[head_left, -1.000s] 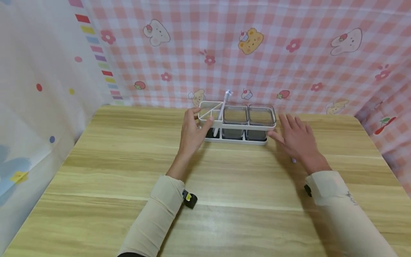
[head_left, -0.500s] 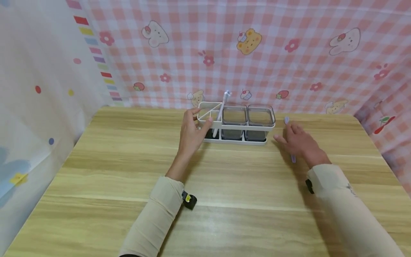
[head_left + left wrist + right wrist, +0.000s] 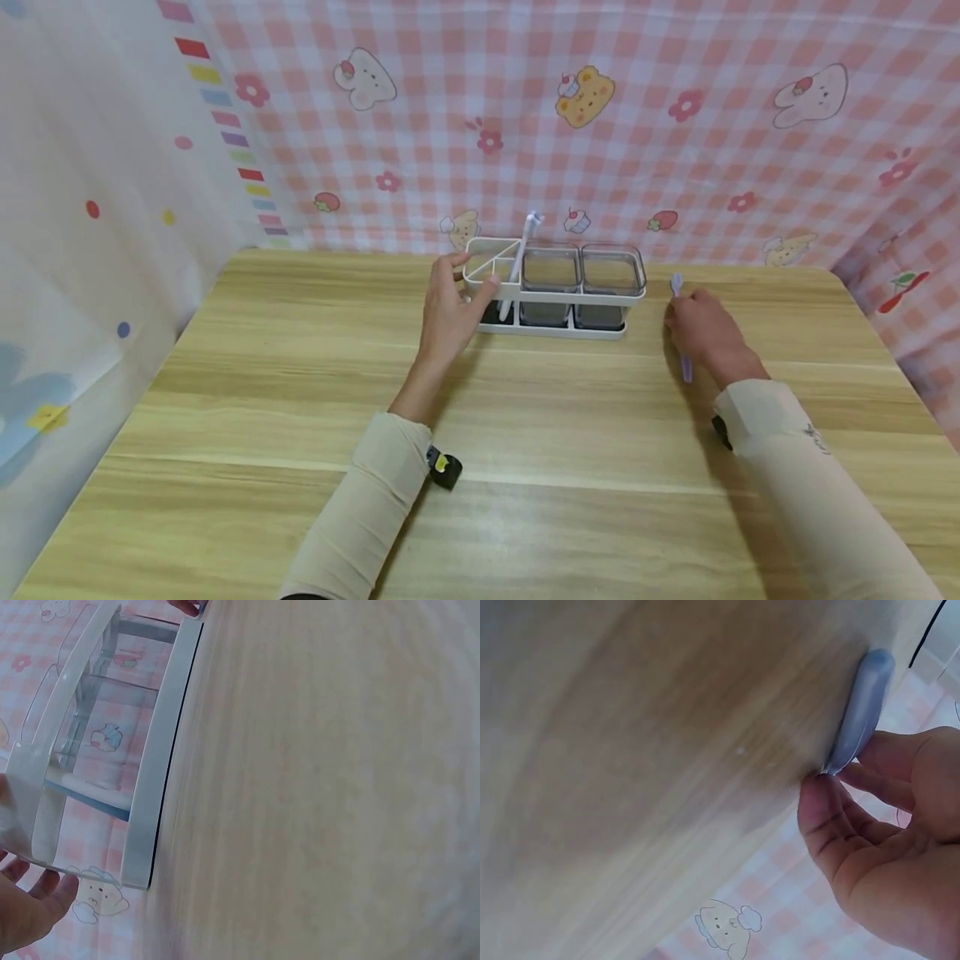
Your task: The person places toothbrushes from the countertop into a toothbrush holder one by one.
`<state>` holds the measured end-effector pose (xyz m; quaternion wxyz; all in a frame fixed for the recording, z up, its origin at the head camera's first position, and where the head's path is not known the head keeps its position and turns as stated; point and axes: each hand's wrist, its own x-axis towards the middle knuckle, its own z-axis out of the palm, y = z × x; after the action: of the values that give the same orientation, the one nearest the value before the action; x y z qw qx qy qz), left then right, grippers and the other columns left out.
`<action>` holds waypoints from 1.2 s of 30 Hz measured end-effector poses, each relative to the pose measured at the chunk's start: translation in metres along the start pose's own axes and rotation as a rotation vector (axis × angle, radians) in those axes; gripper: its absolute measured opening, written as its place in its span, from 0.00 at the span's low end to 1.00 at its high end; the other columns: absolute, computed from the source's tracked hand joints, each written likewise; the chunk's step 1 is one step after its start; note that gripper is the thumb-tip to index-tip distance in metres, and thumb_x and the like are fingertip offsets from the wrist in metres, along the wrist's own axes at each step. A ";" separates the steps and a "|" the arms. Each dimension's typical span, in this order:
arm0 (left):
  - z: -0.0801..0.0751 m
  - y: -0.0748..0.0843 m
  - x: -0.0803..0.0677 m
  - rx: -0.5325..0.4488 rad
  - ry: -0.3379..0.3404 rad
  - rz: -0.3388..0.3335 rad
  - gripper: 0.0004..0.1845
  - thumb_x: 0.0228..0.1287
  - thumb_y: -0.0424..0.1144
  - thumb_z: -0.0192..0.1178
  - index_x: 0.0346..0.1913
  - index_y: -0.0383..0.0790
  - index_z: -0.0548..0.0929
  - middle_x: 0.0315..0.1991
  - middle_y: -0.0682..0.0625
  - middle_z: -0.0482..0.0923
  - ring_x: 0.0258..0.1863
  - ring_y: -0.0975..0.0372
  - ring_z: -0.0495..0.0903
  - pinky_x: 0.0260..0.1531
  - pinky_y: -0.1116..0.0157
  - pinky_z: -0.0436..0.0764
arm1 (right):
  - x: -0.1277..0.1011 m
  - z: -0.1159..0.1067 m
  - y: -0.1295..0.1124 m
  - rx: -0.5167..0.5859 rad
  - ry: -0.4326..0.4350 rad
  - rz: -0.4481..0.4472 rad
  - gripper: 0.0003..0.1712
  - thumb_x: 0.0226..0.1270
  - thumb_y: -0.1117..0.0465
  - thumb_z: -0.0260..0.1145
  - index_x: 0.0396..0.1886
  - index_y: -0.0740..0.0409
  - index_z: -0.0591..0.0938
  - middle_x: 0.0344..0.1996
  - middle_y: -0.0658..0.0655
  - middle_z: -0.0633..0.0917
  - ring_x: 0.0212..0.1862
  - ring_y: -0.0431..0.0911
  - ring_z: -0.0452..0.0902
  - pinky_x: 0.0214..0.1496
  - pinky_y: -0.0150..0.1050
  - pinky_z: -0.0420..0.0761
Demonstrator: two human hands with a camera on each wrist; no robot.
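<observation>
A white toothbrush holder rack (image 3: 555,297) stands at the back of the table, with a divided section at its left end. My left hand (image 3: 447,310) grips that end, thumb in front and fingers behind. One pale toothbrush (image 3: 516,260) leans upright in the rack beside two clear grey cups, the left cup (image 3: 550,271) and the right cup (image 3: 611,273). To the right of the rack, a purple toothbrush (image 3: 687,369) lies along the tabletop. My right hand (image 3: 705,331) pinches its middle; the handle (image 3: 864,705) sticks out past the fingertips in the right wrist view.
The wooden table (image 3: 487,533) reaches back to a pink checked cloth (image 3: 450,125) hanging close behind the rack. A white dotted cloth (image 3: 90,275) hangs along the left side. Each wrist wears a small black camera, the left camera (image 3: 444,468) showing plainly.
My right hand has left the rack's right end, moved right and lowered onto the purple toothbrush, its spread fingers now pinching it. The left hand and rack have stayed in place.
</observation>
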<state>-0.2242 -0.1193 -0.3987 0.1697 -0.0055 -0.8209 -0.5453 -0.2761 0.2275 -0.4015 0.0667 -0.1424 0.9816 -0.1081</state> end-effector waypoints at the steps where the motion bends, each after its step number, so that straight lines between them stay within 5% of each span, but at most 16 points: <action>1: 0.000 0.000 0.000 -0.001 0.001 0.001 0.33 0.67 0.51 0.62 0.67 0.36 0.68 0.64 0.43 0.69 0.57 0.52 0.75 0.53 0.56 0.77 | 0.000 -0.001 0.001 0.009 -0.002 -0.003 0.13 0.74 0.68 0.54 0.46 0.77 0.78 0.40 0.75 0.74 0.40 0.63 0.72 0.38 0.54 0.78; 8: 0.000 0.000 0.000 -0.009 0.003 0.012 0.32 0.67 0.49 0.63 0.67 0.35 0.68 0.64 0.40 0.69 0.57 0.51 0.74 0.53 0.56 0.77 | 0.002 -0.005 0.009 0.106 -0.002 0.030 0.09 0.69 0.69 0.54 0.39 0.69 0.80 0.33 0.68 0.81 0.31 0.56 0.76 0.30 0.49 0.77; 19: 0.000 0.000 -0.001 -0.007 0.000 0.009 0.33 0.67 0.50 0.62 0.67 0.36 0.68 0.63 0.41 0.70 0.56 0.52 0.75 0.53 0.56 0.77 | -0.003 -0.010 0.011 0.371 0.042 0.185 0.26 0.72 0.63 0.58 0.64 0.74 0.75 0.55 0.76 0.79 0.42 0.58 0.81 0.33 0.39 0.82; 28: -0.001 0.000 -0.001 -0.006 -0.001 0.005 0.33 0.67 0.51 0.62 0.67 0.37 0.67 0.62 0.42 0.70 0.55 0.53 0.76 0.52 0.56 0.78 | -0.003 -0.014 0.005 0.676 0.167 0.270 0.26 0.72 0.65 0.63 0.65 0.74 0.75 0.55 0.76 0.80 0.28 0.35 0.78 0.29 0.35 0.84; 36: 0.000 0.000 0.000 -0.014 -0.004 0.011 0.33 0.68 0.51 0.62 0.67 0.36 0.67 0.63 0.40 0.70 0.55 0.53 0.75 0.53 0.56 0.77 | -0.004 -0.018 -0.002 0.746 0.221 0.287 0.26 0.70 0.68 0.61 0.66 0.71 0.75 0.54 0.73 0.80 0.27 0.32 0.78 0.29 0.36 0.85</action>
<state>-0.2237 -0.1193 -0.3987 0.1710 -0.0121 -0.8172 -0.5502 -0.2742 0.2304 -0.3831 0.0224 0.0424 0.8864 -0.4605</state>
